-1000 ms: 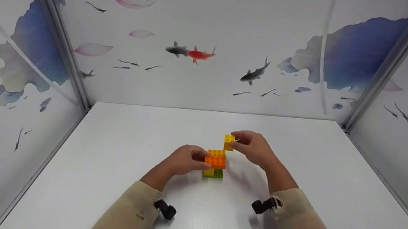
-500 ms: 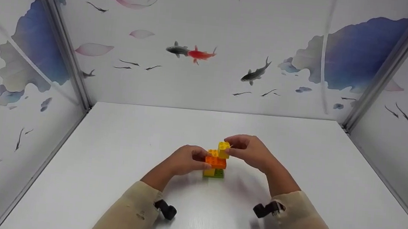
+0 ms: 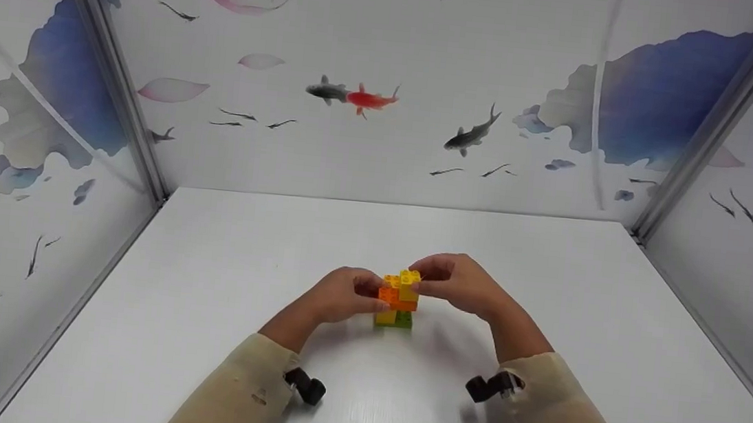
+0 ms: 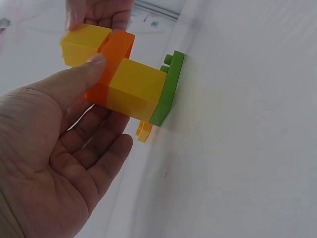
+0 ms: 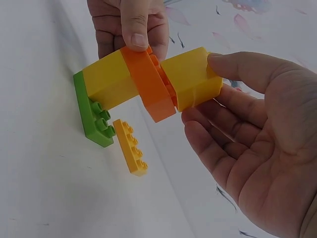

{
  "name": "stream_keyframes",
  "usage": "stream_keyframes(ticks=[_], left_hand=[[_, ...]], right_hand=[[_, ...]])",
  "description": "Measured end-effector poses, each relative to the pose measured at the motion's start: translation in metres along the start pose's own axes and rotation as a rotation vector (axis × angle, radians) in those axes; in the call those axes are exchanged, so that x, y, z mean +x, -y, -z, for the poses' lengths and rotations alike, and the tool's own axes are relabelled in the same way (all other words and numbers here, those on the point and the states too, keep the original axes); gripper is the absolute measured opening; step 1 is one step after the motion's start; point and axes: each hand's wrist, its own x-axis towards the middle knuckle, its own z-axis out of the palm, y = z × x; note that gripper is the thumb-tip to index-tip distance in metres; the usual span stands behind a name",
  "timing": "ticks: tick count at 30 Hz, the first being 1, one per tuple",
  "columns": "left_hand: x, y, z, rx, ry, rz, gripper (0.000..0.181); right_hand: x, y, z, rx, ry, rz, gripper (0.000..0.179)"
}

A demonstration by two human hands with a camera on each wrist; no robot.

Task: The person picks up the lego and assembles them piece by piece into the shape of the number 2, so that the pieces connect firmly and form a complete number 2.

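Observation:
My left hand [image 3: 344, 296] pinches a flat orange brick [image 5: 151, 89] between thumb and fingers. Under the orange brick is a yellow block [image 4: 137, 84], standing on a thin green brick [image 4: 170, 89] at the table. Some green studs lie bare beside that block. My right hand [image 3: 463, 283] grips a second yellow block [image 5: 190, 77] at the right end of the orange brick's top. In the right wrist view, orange studs show in a narrow gap beneath this block. A flat yellow-orange brick [image 5: 130, 146] with a row of studs appears behind the stack.
The white table [image 3: 242, 240] meets printed panels [image 3: 382, 150] at the back and sides, with metal posts [image 3: 120, 76] in the corners. A small black device [image 3: 306, 386] sits at the left sleeve cuff, another black device [image 3: 492, 386] at the right.
My right hand has come left and down with its yellow block, from beside the stack onto the orange brick's right end. My left hand has kept its place.

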Motion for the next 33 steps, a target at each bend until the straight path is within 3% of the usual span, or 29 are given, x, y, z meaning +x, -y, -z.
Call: stream_keyframes(ticks=[14,33], left_hand=[[0.0021,-0.0014,-0.0015,0.008,-0.011,0.047,0.033],[0.0016,-0.002,-0.0013,0.014,-0.02,0.043,0.029]], right_hand=[[0.0004,-0.0003,-0.0005,-0.022,-0.005,-0.007,0.035],[-0.0013,0.003,-0.0002,-0.053,0.008,-0.004,0.032]])
